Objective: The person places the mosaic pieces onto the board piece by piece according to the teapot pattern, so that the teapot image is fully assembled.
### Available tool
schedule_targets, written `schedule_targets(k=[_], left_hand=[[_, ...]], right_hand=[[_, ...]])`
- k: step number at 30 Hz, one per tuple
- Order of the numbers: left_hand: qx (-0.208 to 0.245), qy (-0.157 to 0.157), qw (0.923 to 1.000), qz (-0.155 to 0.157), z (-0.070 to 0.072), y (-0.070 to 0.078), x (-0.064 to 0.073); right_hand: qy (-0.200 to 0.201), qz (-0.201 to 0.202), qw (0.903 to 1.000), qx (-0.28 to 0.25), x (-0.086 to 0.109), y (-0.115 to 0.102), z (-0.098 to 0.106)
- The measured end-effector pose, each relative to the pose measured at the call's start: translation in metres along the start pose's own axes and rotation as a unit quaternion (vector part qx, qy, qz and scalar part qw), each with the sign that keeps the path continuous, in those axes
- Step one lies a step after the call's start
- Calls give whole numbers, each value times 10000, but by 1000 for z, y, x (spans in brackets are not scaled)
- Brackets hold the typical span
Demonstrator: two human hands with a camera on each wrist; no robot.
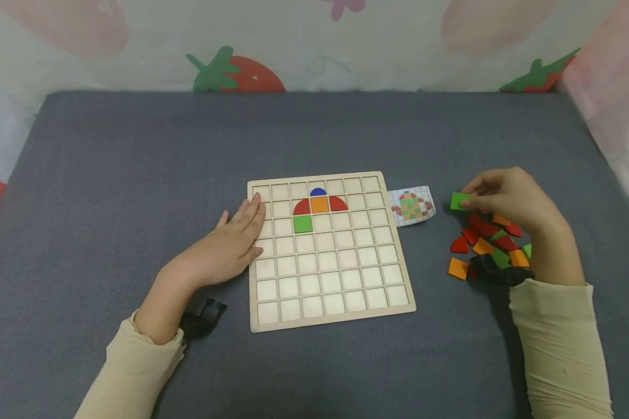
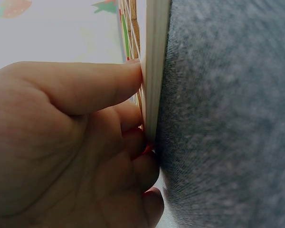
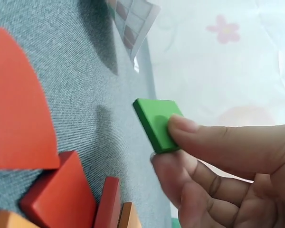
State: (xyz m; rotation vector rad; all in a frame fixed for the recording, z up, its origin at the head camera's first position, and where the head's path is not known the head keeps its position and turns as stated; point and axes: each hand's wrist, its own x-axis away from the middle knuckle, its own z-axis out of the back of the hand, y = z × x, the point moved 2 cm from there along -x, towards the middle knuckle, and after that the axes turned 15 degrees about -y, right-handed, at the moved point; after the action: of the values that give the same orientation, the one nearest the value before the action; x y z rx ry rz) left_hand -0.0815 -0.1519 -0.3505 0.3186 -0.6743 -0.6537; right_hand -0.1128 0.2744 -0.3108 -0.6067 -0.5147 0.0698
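A wooden grid board (image 1: 332,320) lies on the grey cloth. In its upper cells sit a blue half-round piece (image 1: 318,191), an orange square (image 1: 320,204), two red quarter-round pieces (image 1: 301,206) and a green square (image 1: 303,223). My left hand (image 1: 225,244) rests on the board's left edge with fingers extended; in the left wrist view the thumb (image 2: 104,83) touches the rim. Over on the right, my right hand (image 1: 521,201) pinches a green square tile (image 3: 156,123) between thumb and fingers, held above the cloth beside the loose pieces.
Loose red, orange and green pieces (image 1: 483,247) are heaped under the right hand. A printed pattern card (image 1: 412,205) pokes out from the board's right edge. Black wrist devices (image 1: 203,318) sit at both wrists. A patterned curtain (image 1: 377,46) hangs behind the table.
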Motion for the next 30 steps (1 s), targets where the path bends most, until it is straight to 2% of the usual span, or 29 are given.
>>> schedule_targets(k=[8, 12, 25, 30], left_hand=[[2, -66, 10000, -48, 0, -1, -2], [-20, -66, 10000, -19, 0, -1, -3], [24, -23, 10000, -1, 0, -2, 0], [42, 5, 10000, -21, 0, -2, 1]], right_hand=[[313, 23, 9993, -194, 4, -4, 2], [347, 152, 9989, -287, 4, -12, 3], [342, 626, 9962, -509, -10, -53, -6], [181, 937, 9926, -750, -17, -73, -11]])
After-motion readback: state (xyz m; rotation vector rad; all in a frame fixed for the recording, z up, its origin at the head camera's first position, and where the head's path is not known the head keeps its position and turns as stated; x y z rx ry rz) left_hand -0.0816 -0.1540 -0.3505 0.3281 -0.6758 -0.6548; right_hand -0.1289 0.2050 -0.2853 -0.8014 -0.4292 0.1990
